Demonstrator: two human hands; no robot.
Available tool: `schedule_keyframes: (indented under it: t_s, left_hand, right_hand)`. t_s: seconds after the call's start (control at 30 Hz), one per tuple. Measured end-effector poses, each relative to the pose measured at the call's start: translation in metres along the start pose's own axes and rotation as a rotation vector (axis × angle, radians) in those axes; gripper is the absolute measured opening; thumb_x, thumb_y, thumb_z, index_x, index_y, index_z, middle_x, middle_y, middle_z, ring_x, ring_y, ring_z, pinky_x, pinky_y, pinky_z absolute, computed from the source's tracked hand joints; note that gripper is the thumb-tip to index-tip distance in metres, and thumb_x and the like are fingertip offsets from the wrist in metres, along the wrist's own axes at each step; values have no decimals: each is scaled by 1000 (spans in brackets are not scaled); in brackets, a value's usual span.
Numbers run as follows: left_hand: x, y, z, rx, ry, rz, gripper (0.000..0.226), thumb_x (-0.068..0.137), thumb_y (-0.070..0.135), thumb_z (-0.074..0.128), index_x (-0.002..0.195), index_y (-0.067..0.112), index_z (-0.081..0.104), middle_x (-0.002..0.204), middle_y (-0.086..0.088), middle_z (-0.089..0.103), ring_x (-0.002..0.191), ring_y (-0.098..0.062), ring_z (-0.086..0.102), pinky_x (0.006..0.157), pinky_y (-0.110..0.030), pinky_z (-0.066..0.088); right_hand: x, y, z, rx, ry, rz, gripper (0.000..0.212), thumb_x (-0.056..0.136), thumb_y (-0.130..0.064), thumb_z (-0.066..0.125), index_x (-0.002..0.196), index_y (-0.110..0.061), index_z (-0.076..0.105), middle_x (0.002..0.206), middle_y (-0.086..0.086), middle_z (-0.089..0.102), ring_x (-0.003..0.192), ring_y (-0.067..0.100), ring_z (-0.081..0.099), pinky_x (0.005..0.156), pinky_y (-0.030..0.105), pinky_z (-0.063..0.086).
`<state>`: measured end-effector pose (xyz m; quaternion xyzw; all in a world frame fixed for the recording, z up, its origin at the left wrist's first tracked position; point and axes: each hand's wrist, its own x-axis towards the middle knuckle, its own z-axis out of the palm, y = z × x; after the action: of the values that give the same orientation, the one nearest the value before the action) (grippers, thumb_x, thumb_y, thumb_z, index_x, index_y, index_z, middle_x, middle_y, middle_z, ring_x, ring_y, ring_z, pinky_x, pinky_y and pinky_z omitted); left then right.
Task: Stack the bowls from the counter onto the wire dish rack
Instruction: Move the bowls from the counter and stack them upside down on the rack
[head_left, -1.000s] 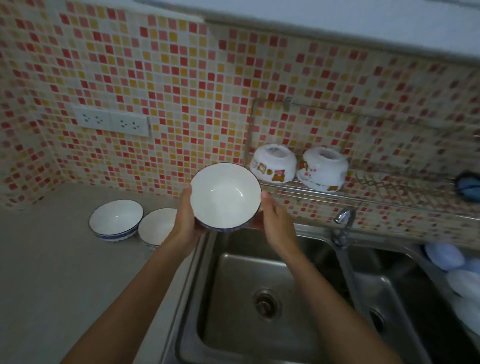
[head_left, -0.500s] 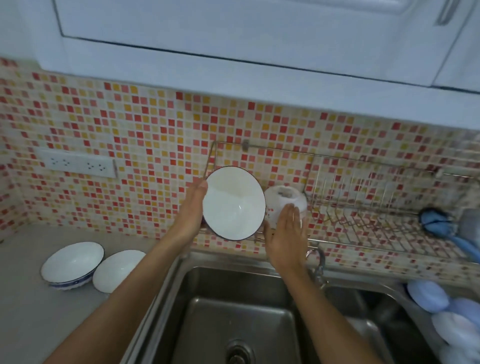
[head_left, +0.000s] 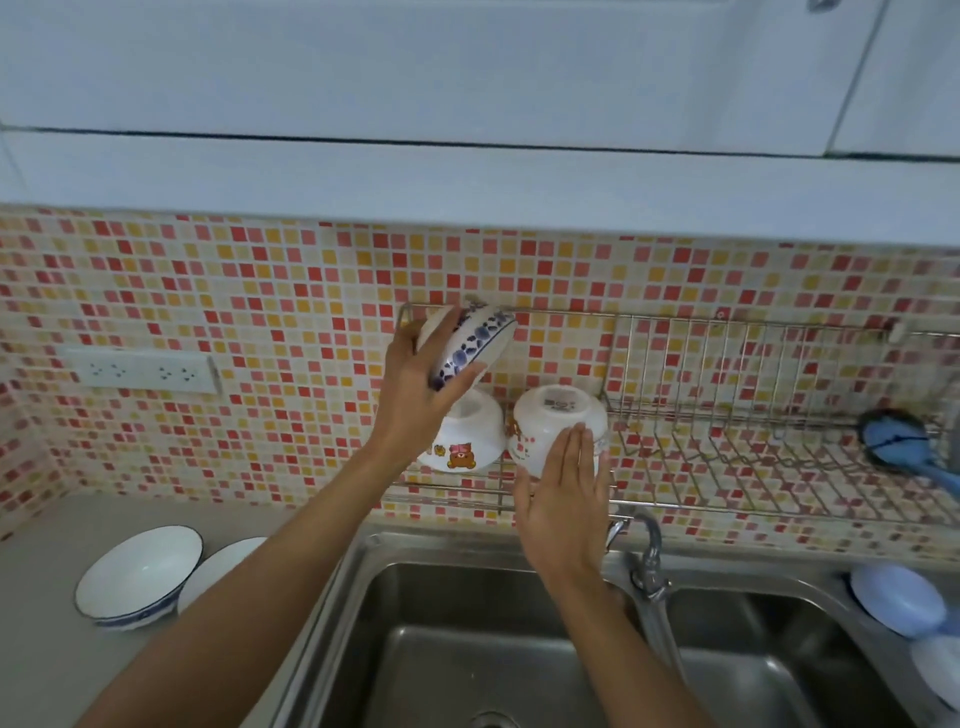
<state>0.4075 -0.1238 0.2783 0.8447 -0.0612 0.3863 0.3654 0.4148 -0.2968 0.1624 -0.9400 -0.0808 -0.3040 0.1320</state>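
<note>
My left hand (head_left: 415, 395) holds a blue-patterned white bowl (head_left: 475, 343) tilted face-down, just above an upturned bear-print bowl (head_left: 465, 444) on the wire dish rack (head_left: 727, 457). A second upturned white bowl (head_left: 550, 421) stands beside it on the rack. My right hand (head_left: 563, 493) lies flat against that bowl's front, fingers straight and together. Two more blue-rimmed bowls, one (head_left: 137, 577) left of the other (head_left: 218, 569), sit upright on the counter at lower left; my left forearm covers part of the right one.
A steel double sink (head_left: 467, 649) with a tap (head_left: 647, 551) lies below the rack. A blue brush (head_left: 893, 441) rests at the rack's right end. Pale blue dishes (head_left: 898, 597) stand at the far right. A wall socket (head_left: 140, 370) is on the tiles.
My left hand has turned the bowl from facing me to face-down and lifted it over the left rack bowl. My right hand has stayed by the right rack bowl. The camera tilted up.
</note>
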Motion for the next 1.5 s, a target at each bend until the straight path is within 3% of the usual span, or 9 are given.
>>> schedule_keyframes:
  t_s: [0.13, 0.23, 0.37, 0.7, 0.97, 1.1, 1.27, 1.4, 1.5]
  left_hand:
    - [-5, -17, 13, 322, -82, 213, 66, 81, 49, 64, 139, 26, 43, 139, -20, 39, 127, -34, 36, 106, -38, 34]
    - [-6, -34, 24, 494, -149, 341, 68, 76, 49, 70, 135, 25, 48, 133, -22, 47, 121, -40, 45, 101, -52, 42]
    - [-9, -49, 33, 636, -207, 399, 64, 73, 52, 71, 130, 26, 55, 129, -22, 53, 118, -40, 47, 101, -54, 43]
    - [-8, -61, 39, 613, -386, 275, 76, 60, 50, 81, 128, 26, 57, 130, -17, 51, 118, -38, 47, 98, -50, 45]
    - [-12, -69, 45, 627, -442, 281, 93, 59, 47, 82, 139, 23, 42, 126, -16, 50, 119, -38, 45, 99, -55, 44]
    - [-13, -75, 49, 623, -498, 246, 108, 58, 53, 81, 146, 23, 26, 145, -14, 35, 136, -37, 29, 111, -55, 28]
    - [-14, -81, 51, 614, -518, 223, 110, 64, 56, 77, 149, 25, 14, 157, -9, 16, 144, -31, 16, 117, -48, 13]
    - [-15, -82, 52, 670, -501, 126, 110, 65, 64, 70, 148, 33, 5, 160, -7, -4, 144, -37, -12, 113, -58, -6]
    - [-16, -79, 49, 641, -522, 80, 106, 66, 63, 71, 148, 33, 10, 159, -8, 8, 144, -40, -5, 112, -64, 5]
  right_hand:
    - [0, -1, -2, 3, -8, 6, 80, 97, -53, 5, 144, 5, 34, 149, 22, 38, 142, 32, 30, 118, 50, 18]
    - [0, -1, 0, -1, -6, 17, 77, 97, -52, 11, 144, 4, 34, 149, 21, 38, 143, 31, 29, 119, 48, 13]
    - [0, -1, 0, -23, -3, 26, 72, 95, -50, 25, 143, 3, 36, 148, 20, 40, 142, 31, 32, 120, 48, 15]
    - [1, -3, 2, -37, 13, 46, 69, 96, -48, 24, 143, 2, 38, 147, 19, 42, 141, 30, 33, 117, 48, 12]
    - [1, -2, 4, -54, -4, 48, 69, 95, -48, 31, 143, 1, 37, 148, 19, 42, 141, 30, 33, 116, 48, 8]
    - [0, -2, 4, -56, -12, 49, 70, 94, -49, 29, 143, 1, 37, 148, 19, 42, 140, 31, 34, 116, 49, 9]
    - [0, -2, 3, -55, -17, 45, 70, 95, -48, 26, 143, 2, 38, 147, 20, 42, 140, 31, 34, 116, 49, 11]
    - [0, -1, 3, -60, -23, 42, 71, 96, -49, 20, 144, 2, 36, 148, 19, 41, 142, 30, 32, 117, 47, 8]
    - [-1, -1, 3, -50, -12, 41, 71, 95, -49, 22, 144, 1, 37, 148, 20, 41, 141, 30, 32, 117, 47, 10]
